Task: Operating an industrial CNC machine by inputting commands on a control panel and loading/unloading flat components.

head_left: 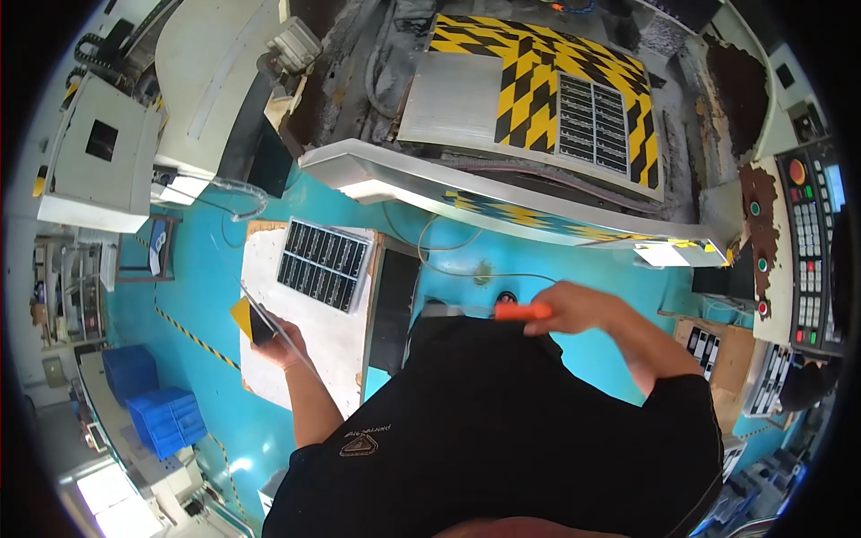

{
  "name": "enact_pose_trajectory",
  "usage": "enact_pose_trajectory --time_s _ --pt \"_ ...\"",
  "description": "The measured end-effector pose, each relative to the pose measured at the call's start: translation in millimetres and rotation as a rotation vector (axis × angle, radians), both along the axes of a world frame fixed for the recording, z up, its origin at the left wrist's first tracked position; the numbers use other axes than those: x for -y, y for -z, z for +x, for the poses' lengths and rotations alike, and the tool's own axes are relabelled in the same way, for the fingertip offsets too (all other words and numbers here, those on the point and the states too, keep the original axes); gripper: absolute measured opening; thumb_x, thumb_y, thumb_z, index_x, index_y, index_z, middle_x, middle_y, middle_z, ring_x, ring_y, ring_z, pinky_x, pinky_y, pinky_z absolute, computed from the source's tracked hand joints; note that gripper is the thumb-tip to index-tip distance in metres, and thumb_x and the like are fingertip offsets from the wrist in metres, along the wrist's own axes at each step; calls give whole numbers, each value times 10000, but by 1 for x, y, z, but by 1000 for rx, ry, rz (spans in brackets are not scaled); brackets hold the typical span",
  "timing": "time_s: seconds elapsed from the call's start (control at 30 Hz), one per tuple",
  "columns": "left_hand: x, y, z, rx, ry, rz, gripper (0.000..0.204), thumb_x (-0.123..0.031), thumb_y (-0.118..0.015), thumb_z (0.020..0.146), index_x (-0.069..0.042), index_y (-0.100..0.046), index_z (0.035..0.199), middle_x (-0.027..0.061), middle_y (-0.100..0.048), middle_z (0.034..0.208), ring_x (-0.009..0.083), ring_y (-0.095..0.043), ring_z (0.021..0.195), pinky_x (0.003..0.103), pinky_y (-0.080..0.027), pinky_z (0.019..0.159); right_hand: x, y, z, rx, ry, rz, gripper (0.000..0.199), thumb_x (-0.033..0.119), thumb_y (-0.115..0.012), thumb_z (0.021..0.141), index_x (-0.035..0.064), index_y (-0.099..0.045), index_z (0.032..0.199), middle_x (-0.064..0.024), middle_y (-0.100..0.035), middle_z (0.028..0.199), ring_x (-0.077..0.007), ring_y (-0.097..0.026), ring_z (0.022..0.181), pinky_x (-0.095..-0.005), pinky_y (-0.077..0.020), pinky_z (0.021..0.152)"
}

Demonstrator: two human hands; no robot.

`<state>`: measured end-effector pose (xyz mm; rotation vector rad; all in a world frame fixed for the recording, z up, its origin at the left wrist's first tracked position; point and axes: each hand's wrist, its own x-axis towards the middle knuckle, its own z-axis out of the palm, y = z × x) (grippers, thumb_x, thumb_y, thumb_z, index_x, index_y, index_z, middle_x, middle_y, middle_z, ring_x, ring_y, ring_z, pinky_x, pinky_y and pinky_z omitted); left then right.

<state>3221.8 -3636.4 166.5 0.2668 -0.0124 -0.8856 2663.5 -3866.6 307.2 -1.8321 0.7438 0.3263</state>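
My left hand [287,344] is closed on a thin plate [242,314], seen nearly edge-on and tilted, with yellow and black on the face that shows. It is above a white-topped table [258,368]. My right hand [570,309] grips a tool by its orange handle [522,311]; a flat grey blade points left from it, in front of my black shirt. What kind of blade it is, I cannot tell. On the table, beyond my left hand, lies a stack of panels [323,263] with rows of black rectangles.
Ahead stands a machine bed with a metal front ledge [502,202]. On it are yellow-and-black checked sheeting [529,85], a bare silver plate [451,99] and a black-celled panel [592,124]. A control panel [807,251] is at right, blue bins [166,420] at left. A cable [430,255] crosses the floor.
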Motion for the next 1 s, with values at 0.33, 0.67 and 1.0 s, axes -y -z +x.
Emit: enact_pose_trajectory --time_s 0.33,0.67,1.0 --pt "14 17 38 274 -59 336 664 -425 -639 868 -43 -548 1403 157 -670 1287 302 -694 1088 444 -595 911 165 -28 80 -214 207 -597 416 398 -666 947 -16 -665 993 -221 -691 897 -415 -665 867 -467 -516 787" --pt "134 4 108 188 255 96 981 -309 -778 820 -112 -227 1606 116 -686 1178 174 -704 936 251 -579 737 217 25 202 -404 100 -547 440 415 -650 958 -21 -672 1014 -253 -699 986 -436 -670 956 -498 -520 850" --pt "161 40 160 118 106 327 974 -243 -800 754 -24 -303 1561 62 -675 1085 105 -645 801 233 -531 645 206 22 140 -582 286 -450 402 421 -661 950 25 -684 1017 -244 -700 980 -435 -659 961 -510 -504 847"
